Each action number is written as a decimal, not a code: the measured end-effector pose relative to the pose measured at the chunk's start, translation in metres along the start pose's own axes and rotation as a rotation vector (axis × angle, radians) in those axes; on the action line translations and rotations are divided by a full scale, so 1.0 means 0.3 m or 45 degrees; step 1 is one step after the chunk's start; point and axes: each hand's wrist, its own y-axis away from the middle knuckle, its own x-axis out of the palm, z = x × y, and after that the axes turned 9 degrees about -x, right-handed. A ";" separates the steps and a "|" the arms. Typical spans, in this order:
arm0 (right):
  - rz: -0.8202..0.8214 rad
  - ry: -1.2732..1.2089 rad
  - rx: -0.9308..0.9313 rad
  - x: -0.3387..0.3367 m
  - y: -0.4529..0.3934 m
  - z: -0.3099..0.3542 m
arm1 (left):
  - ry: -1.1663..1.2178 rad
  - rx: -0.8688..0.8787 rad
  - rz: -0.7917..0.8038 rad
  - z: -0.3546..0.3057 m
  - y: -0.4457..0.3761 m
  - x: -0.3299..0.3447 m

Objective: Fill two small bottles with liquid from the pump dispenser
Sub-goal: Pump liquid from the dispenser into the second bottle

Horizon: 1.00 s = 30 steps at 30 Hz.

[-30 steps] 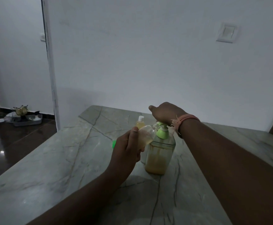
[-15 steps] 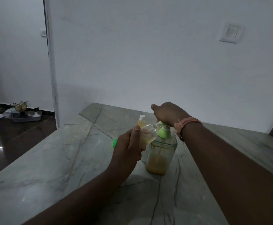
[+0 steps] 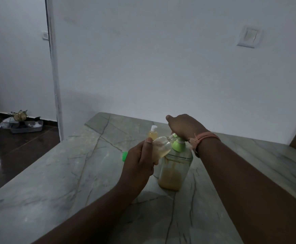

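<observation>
Dispenser (image 3: pixel 174 166): clear, green-necked, amber liquid in its lower part; upright on the marble table (image 3: pixel 55 182).
Right hand (image 3: pixel 184 128): lies over the pump head, fingers curled down on it.
Left hand (image 3: pixel 140 164): grips a small bottle (image 3: pixel 161 147), tilted, mouth at the spout, a little liquid inside.
Second bottle (image 3: pixel 153 133): white-capped, filled, upright just behind.
Green cap (image 3: pixel 124 156): on the table beside the left hand, partly hidden; probably the held bottle's.
</observation>
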 end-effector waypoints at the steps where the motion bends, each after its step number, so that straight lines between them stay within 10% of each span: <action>1: -0.002 -0.020 0.019 0.006 0.005 -0.002 | -0.008 -0.003 -0.001 0.003 -0.002 -0.001; 30: 0.016 0.062 -0.011 0.011 -0.001 -0.013 | -0.008 -0.008 -0.011 0.005 -0.003 0.003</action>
